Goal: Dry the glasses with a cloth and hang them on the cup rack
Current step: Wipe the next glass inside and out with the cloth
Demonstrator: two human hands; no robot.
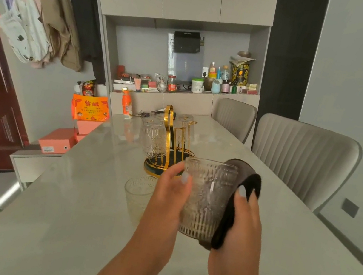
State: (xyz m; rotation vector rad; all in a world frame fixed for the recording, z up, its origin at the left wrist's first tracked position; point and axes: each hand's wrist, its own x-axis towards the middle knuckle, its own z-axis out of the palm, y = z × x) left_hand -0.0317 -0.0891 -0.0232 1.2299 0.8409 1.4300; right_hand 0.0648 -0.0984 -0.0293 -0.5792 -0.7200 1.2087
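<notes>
Head view over a pale stone-look worktop (60, 213). Ribbed clear glass (207, 199) held upright above the worktop, near centre of view, between both hands. Left hand (171, 196) curled round the glass's left wall, thumb lying across its near side below the rim. Right hand (243, 221) pinching a dark cloth (233, 209) against the glass's right wall, thumb on the cloth's outer face; fingers hidden behind cloth and glass. Cloth wrapped from just behind the rim down past the base on the right side. Second ribbed glass (137, 194) standing upright on the worktop just left of the left hand, partly hidden by the wrist. Gold wire cup rack (170, 135) on a dark round base with gold rim, farther back on the worktop, beyond the held glass. Embossed glass (153, 139) hanging inverted on the rack's left side; another inverted glass (184, 119) on a peg at its far right. Orange drink bottle (126, 104) and a bunch of keys (142, 114) at the worktop's far end. Orange printed box (90, 108) on stacked orange boxes to the left, off the worktop. Two grey upholstered chairs (303, 156) along the right edge. Open cabinet shelf (184, 89) behind, crowded with jars, bottles and tins. Garments (40, 10) hanging at upper left.
</notes>
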